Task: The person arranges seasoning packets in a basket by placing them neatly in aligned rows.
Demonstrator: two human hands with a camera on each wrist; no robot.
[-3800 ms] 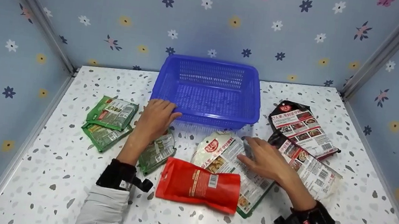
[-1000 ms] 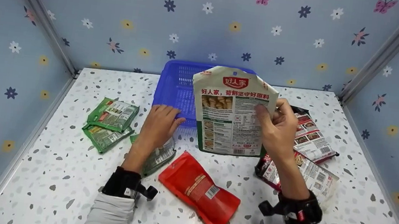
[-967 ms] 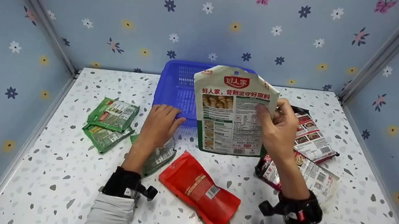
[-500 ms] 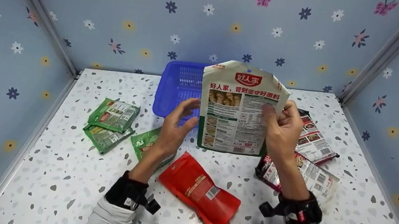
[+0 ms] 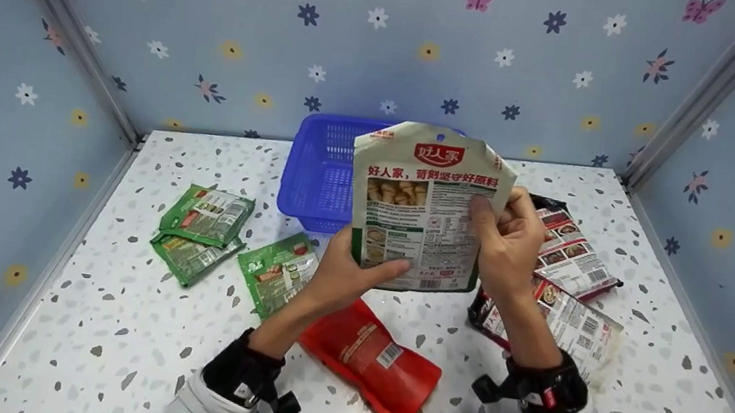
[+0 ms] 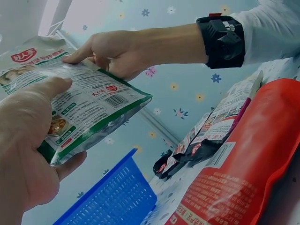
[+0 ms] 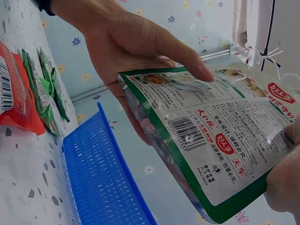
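A white-and-green seasoning packet (image 5: 420, 206) is held up above the table, its printed back towards the head camera. My right hand (image 5: 510, 245) grips its right edge, thumb on the print and fingers behind. My left hand (image 5: 349, 271) pinches the lower left corner, with the thumb across the front and the fingers behind, as the right wrist view shows. Behind the packet stands a blue plastic basket (image 5: 314, 214), its right part hidden. Below my hands lies a red pouch (image 5: 376, 362), partly under my left forearm.
Two green packets (image 5: 208, 215) overlap on the left of the speckled table (image 5: 78, 339). Another green packet (image 5: 275, 272) lies beside my left forearm. On the right, two dark-edged packets (image 5: 580, 331) overlap, partly behind my right arm. Patterned walls (image 5: 387, 47) enclose the table.
My right hand has lifted the seasoning packet off the table. My left hand has left the basket's rim and taken the packet's lower left corner. The red pouch has turned on the table.
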